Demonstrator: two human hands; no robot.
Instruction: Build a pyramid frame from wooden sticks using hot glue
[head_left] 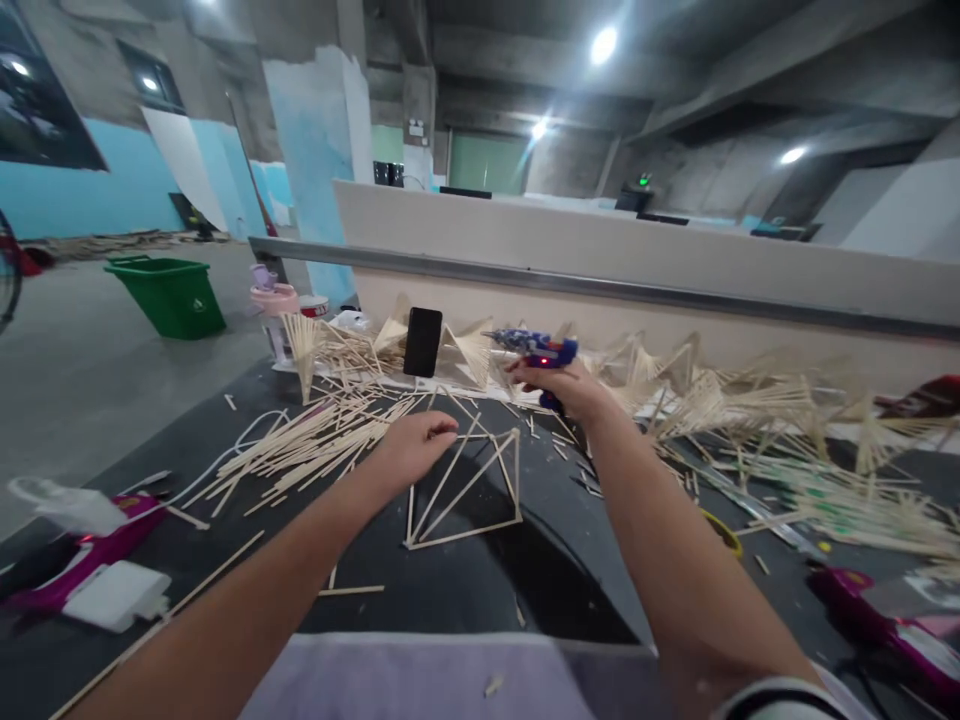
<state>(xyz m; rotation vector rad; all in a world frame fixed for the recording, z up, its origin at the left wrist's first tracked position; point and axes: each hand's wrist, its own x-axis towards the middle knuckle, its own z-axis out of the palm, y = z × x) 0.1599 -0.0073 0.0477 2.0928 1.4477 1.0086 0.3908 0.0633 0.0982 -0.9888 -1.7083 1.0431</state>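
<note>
At the near edge lies a pale lilac cloth [420, 675], and just beyond it, to the left, a stick [351, 590] on the dark table [450, 592]. Near left is a magenta power strip [56, 585] with a white adapter [118, 595] at it.

Beyond, at the middle of the table, sits the stick frame [466, 487]. Its near bar meets sticks at both ends, and slanting sticks run from the near left corner toward the far side, so it looks partly built; the far left joints are hidden, so I cannot tell whether all are closed. The near bar runs left to right, its right end slightly farther; I see no clear long axis overall.

The left hand [420, 440] is over the frame's far left part, fingers curled; I cannot tell whether they pinch anything. Farther right, the right hand [559, 385] grips a glue gun [553, 352], raised beyond the frame and apart from it. Its barrel lies nearly level, nozzle pointing left.

At far left a pile of sticks [322, 440] lies loose, apparently unused. Farther on stand a phone [423, 342] and, to the right, fanned stick pieces [750, 400] that look assembled, before a partition [525, 232].
</note>
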